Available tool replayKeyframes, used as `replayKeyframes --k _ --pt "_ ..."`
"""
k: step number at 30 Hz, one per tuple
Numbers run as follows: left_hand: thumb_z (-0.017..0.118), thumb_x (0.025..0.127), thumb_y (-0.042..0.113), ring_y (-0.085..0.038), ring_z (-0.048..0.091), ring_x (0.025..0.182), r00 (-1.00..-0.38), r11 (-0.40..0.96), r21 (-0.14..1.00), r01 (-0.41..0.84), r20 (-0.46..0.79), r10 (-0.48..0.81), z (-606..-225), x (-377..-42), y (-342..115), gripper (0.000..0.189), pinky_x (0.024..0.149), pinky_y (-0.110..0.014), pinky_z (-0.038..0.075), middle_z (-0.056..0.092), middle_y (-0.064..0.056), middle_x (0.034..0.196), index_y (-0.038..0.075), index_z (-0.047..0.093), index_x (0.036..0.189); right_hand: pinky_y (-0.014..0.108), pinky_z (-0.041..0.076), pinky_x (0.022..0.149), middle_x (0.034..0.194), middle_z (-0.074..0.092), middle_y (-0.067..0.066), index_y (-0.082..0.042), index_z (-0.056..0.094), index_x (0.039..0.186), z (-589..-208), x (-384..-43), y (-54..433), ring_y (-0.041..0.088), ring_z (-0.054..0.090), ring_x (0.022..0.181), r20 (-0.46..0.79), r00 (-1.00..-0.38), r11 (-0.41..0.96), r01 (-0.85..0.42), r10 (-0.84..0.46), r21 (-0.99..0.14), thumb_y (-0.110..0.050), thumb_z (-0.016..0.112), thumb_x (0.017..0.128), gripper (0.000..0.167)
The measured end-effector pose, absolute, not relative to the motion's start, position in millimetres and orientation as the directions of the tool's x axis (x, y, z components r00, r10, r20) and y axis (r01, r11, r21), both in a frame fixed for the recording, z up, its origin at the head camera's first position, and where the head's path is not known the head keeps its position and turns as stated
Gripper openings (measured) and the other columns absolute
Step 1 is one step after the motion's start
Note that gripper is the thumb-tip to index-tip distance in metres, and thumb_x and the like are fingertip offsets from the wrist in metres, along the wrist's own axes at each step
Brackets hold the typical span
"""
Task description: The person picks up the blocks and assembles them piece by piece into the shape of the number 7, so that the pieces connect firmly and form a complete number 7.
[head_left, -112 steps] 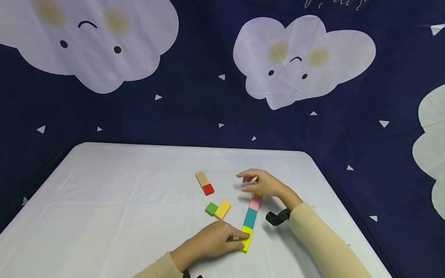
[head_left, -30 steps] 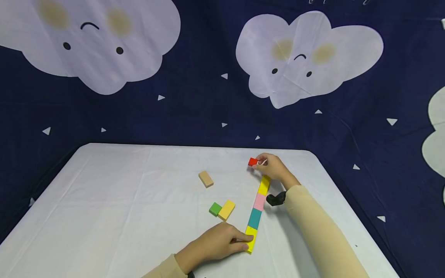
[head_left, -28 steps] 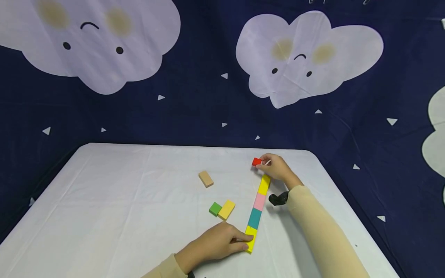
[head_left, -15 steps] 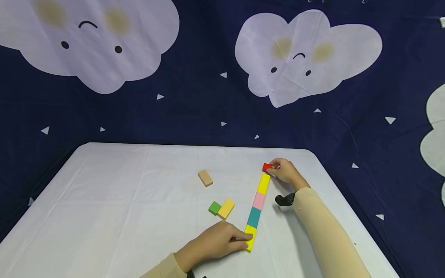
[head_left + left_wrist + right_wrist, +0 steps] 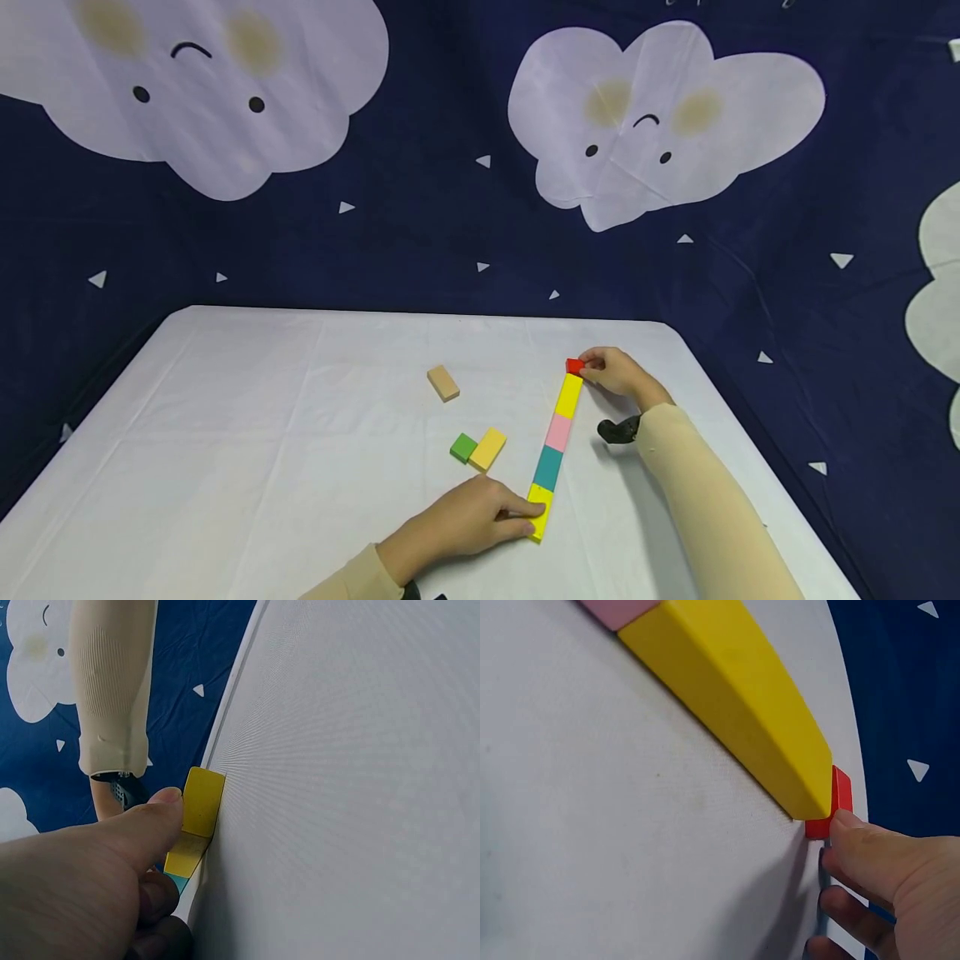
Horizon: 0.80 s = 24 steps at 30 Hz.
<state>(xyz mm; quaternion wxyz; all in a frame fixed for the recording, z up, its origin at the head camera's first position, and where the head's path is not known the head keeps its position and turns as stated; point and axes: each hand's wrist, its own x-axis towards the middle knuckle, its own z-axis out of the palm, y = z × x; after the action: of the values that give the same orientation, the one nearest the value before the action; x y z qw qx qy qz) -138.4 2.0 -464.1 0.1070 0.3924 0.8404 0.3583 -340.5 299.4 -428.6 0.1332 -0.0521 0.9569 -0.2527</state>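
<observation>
A row of blocks runs away from me in the head view: a near yellow block point(image 5: 543, 493), a teal block point(image 5: 548, 468), a pink block point(image 5: 558, 433) and a far yellow block point(image 5: 569, 395). My left hand point(image 5: 468, 517) holds the near yellow block between thumb and index finger, its other fingers curled beneath in the left wrist view. At the far end, my right hand point(image 5: 618, 372) pinches a small red block point(image 5: 573, 366). In the right wrist view the red block point(image 5: 843, 787) sits right at the end of the far yellow block point(image 5: 739, 705).
Left of the row, a green block point(image 5: 463, 448) lies against a paler yellow block point(image 5: 488, 450). Farther back is a plain wooden block point(image 5: 443, 383). A white cloth covers the table point(image 5: 300, 400), with a dark blue cloud-print curtain point(image 5: 435, 233) behind it.
The red block, earlier beside the wooden block, has been carried right by my right hand and brought down to the row's far end. My left hand stays on the near yellow block.
</observation>
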Motion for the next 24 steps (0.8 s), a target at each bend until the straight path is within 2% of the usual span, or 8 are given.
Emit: replayKeyframes --k 10,17,24 --pt "0.065 0.096 0.036 0.012 0.051 0.072 -0.677 0.442 0.706 0.553 0.071 0.733 -462.5 -138.6 2.2 0.033 0.067 -0.012 0.044 0.072 0.014 0.115 0.028 0.068 0.127 0.046 0.043 0.099 0.112 0.064 0.012 -0.004 0.062 0.127 -432.3 -340.5 302.7 0.026 0.055 0.102 -0.213 -0.956 0.868 -0.075 -0.202 -0.491 -0.020 0.060 0.099 0.032" --pt "0.065 0.095 0.037 0.009 0.044 0.062 -0.681 0.447 0.703 0.552 0.071 0.729 -461.9 -138.6 2.2 0.032 0.061 -0.013 0.041 0.074 0.015 0.110 0.028 0.068 0.126 0.049 0.042 0.102 0.115 0.064 0.013 -0.004 0.061 0.127 -431.6 -337.1 301.4 0.028 0.055 0.106 -0.205 -0.954 0.865 -0.092 -0.218 -0.494 -0.019 0.060 0.099 0.032" --pt "0.065 0.095 0.036 0.009 0.043 0.061 -0.677 0.442 0.701 0.559 0.079 0.732 -463.1 -138.9 2.3 0.032 0.061 -0.012 0.041 0.074 0.016 0.107 0.028 0.068 0.126 0.050 0.043 0.103 0.120 0.063 0.015 -0.003 0.059 0.132 -429.8 -335.0 302.3 0.030 0.055 0.110 -0.199 -0.954 0.861 -0.100 -0.226 -0.499 -0.019 0.059 0.099 0.037"
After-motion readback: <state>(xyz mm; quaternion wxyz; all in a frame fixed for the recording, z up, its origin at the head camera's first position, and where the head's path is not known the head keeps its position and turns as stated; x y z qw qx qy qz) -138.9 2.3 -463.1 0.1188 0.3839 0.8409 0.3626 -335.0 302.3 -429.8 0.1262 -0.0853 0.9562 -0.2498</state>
